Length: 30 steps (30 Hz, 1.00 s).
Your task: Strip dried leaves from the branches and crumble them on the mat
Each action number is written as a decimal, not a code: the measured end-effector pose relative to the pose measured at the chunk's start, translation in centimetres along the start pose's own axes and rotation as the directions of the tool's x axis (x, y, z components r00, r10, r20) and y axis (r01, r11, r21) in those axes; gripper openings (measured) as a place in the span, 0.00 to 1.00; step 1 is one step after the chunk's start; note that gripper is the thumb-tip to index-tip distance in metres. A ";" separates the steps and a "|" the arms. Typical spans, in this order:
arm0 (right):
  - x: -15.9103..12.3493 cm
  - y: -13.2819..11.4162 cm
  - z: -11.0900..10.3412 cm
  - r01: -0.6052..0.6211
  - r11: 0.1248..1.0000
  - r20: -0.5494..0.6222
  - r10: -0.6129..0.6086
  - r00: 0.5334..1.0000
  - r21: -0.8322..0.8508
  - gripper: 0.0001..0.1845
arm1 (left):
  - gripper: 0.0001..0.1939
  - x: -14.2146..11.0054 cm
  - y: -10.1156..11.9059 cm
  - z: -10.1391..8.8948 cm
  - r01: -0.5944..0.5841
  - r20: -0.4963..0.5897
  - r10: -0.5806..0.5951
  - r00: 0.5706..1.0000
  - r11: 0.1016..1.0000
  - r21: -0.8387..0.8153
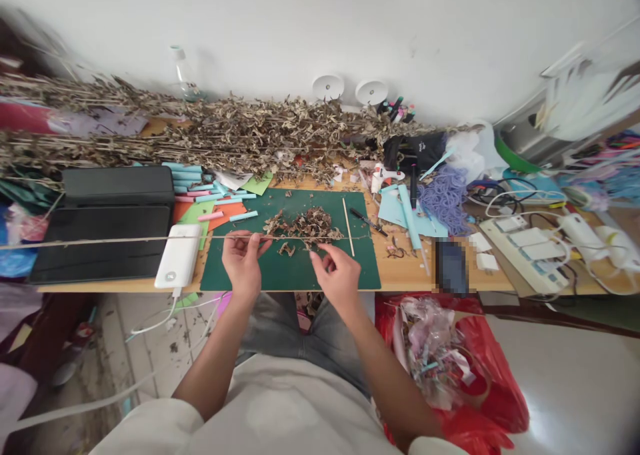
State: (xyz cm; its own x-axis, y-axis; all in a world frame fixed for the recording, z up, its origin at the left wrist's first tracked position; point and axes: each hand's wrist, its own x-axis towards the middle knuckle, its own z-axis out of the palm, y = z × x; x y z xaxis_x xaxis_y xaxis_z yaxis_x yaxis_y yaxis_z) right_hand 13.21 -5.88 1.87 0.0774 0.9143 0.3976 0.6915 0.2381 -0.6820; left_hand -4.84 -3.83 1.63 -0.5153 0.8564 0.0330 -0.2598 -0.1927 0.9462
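A long, thin dried stem (pixel 125 240) runs almost level across the view, from the left edge to beyond the green cutting mat (pixel 220 272). My left hand (pixel 243 258) is closed round it, thumb and fingers pinching it over the mat's left part. To the right, just below the stem, my right hand (pixel 337 272) has its thumb and forefinger drawn together; whatever is between the tips is too small to make out. A heap of crumpled dry leaves (pixel 315 225) lies on the mat behind the hands. Beside the heap rest a pale thin stick (pixel 349 225) and a black pen (pixel 367 220).
Bundles of dried leafy stems (pixel 240 132) stretch along the back. On the left are a black tablet case (pixel 105 228) and a white power bank (pixel 179 255). Purple yarn (pixel 444 198) and a power strip (pixel 525 255) lie right. A red rubbish bag (pixel 495 362) stands below.
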 end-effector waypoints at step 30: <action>0.5 5.1 -0.1 0.349 0.837 -0.027 -0.396 0.918 -0.421 0.10 | 0.17 2.3 2.6 0.3 -0.077 -0.025 0.077 0.997 0.997 0.006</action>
State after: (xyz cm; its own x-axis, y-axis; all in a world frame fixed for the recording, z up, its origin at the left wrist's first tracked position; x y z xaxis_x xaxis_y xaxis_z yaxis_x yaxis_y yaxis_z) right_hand 16.90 -4.22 -1.34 -0.1832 0.7360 0.6517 0.9085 0.3801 -0.1738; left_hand -6.44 -2.21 4.32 -0.5542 0.8266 0.0977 -0.2146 -0.2553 0.9428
